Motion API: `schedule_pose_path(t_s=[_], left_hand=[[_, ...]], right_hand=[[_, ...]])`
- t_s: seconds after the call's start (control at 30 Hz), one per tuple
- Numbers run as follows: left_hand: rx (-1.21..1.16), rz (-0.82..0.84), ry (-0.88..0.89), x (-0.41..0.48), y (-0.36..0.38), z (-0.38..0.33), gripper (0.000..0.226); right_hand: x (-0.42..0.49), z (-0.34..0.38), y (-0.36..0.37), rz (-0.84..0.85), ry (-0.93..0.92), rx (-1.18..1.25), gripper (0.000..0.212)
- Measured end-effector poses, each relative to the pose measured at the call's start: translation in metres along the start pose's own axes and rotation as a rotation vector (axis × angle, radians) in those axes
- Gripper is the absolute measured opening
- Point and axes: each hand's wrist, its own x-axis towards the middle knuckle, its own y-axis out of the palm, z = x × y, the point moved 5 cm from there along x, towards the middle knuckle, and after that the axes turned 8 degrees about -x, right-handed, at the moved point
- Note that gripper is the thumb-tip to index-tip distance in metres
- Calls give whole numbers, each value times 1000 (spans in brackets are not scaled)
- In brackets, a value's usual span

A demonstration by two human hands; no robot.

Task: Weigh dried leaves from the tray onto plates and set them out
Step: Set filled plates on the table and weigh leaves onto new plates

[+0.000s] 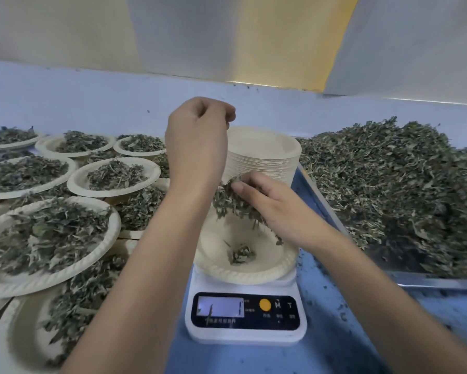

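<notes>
Head view: the right hand (275, 209) is gripping a clump of dried leaves (232, 203) just above the paper plate (243, 276) sitting on the digital scale (245, 333). The left hand (197, 136) is hovering over the stack of empty plates (267, 155), fingers curled, apparently holding nothing. The heaped tray (429, 283) is lying to the right, filled plates (24, 287) to the left.

Filled plates (38, 286) left; plate stack (264, 157) behind scale (244, 333)
</notes>
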Motion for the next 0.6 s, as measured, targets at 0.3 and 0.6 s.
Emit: schedule_pose_path(t_s=[0.3, 0.6], left_hand=[[5, 13, -12, 1, 3, 4, 29], [19, 23, -30, 0, 2, 7, 27]], right_hand=[[0, -14, 1, -20, 140, 86, 34], [2, -18, -6, -148, 223, 351, 29]])
